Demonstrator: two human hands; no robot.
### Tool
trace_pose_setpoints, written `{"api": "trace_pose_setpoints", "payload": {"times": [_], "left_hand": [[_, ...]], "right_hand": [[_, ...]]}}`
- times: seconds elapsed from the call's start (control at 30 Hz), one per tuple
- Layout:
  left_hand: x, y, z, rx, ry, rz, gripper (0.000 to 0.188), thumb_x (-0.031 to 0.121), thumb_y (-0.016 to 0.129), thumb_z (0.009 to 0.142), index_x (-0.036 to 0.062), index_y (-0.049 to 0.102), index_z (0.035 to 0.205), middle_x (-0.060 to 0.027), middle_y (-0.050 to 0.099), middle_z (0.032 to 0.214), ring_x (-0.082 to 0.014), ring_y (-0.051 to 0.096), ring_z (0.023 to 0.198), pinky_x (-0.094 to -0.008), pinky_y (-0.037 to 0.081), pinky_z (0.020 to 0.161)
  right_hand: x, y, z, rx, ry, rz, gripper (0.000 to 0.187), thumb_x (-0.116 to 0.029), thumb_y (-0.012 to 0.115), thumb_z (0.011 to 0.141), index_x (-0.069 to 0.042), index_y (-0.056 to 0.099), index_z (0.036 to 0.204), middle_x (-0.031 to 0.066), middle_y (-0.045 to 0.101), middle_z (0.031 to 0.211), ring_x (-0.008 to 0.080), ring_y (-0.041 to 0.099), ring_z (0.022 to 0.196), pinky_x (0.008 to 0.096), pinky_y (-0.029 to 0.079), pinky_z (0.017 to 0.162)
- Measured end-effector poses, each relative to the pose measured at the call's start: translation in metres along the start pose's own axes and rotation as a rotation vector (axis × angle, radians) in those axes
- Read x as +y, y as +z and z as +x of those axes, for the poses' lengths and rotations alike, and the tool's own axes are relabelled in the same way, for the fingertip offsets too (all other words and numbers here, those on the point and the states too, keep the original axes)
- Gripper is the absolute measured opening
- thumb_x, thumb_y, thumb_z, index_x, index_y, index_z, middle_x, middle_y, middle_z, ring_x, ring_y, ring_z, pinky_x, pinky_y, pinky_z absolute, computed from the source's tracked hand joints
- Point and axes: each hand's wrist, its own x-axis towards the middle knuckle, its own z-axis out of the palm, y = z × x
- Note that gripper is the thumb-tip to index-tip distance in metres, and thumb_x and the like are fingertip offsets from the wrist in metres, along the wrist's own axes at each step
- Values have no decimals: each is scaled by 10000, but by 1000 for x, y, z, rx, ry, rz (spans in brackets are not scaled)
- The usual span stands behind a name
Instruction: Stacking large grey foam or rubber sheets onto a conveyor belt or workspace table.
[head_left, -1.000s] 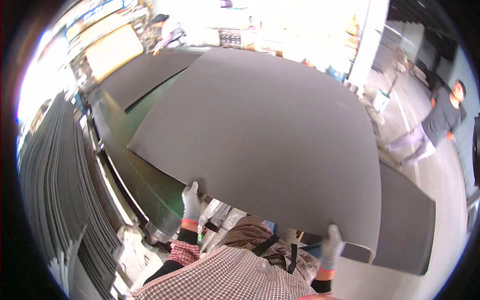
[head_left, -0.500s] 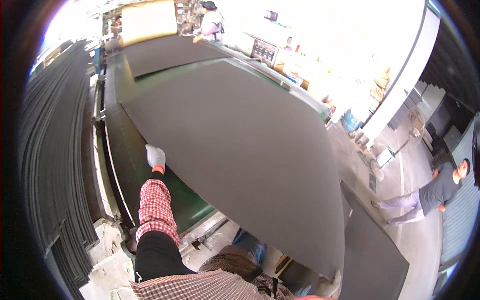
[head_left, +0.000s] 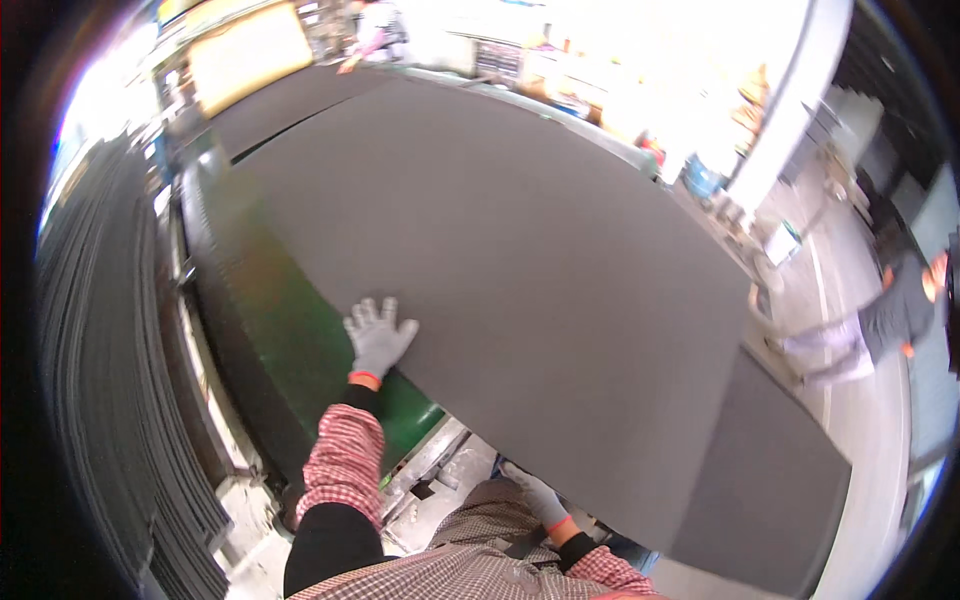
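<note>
A large dark grey sheet (head_left: 520,270) lies across a green-topped conveyor table (head_left: 285,330). My left hand (head_left: 378,340), in a grey glove, is open with its fingers spread on the sheet's left edge. My right hand (head_left: 537,497), gloved too, is low beside the sheet's near edge in front of my body. Its fingers look stretched out and hold nothing I can see; the sheet may hide part of them. Beneath the sheet's right end shows another dark sheet (head_left: 770,470).
A tall stack of dark sheets (head_left: 100,350) stands left of the table. Another dark sheet (head_left: 290,105) lies at the far end, near a tan panel (head_left: 250,60) and a person (head_left: 375,35). On the right, another person (head_left: 890,310) is on the floor beyond a blue container (head_left: 705,175).
The sheet has moved right and its near right corner now lies over the other sheet. My left hand has spread open on it. My right hand has left that corner and come toward my body.
</note>
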Motion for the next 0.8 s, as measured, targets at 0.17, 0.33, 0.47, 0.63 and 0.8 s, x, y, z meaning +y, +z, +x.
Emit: {"api": "trace_pose_setpoints", "payload": {"times": [0.17,0.33,0.47,0.63,0.8], "left_hand": [[-73,-20,77,-65,59,2,630,579,477,799,178,505,1284,-131,438,1364,-356,405,1240,-558,310,976],[70,-30,51,217,225,108,571,379,563,868,77,416,1330,-190,417,1338,-313,394,1243,-427,324,1027],[178,-19,-51,-372,449,-544,718,374,609,835,48,300,1395,-217,290,1425,-343,305,1307,-425,260,1081],[121,-4,0,-346,449,204,997,516,719,665,35,257,1407,-225,242,1442,-378,257,1327,-478,274,1070],[107,-17,42,-601,362,146,876,375,711,709,-4,298,1382,-252,334,1383,-366,347,1277,-421,312,1047]], "right_hand": [[100,-155,-61,363,136,-95,124,-128,635,812,-78,700,905,32,687,840,187,632,797,337,506,747],[175,-289,-97,904,-476,-209,108,-49,533,840,-12,581,929,58,604,809,144,556,602,261,452,527],[246,-331,-53,1084,-477,255,172,-81,583,810,-40,578,977,91,629,867,185,627,705,286,504,564],[350,-349,-9,1265,71,-60,252,-167,627,768,-15,623,968,109,638,924,220,612,798,340,477,686],[393,-422,-25,1539,337,359,380,-264,613,766,20,613,1019,97,599,1056,235,547,926,360,426,809]]}}
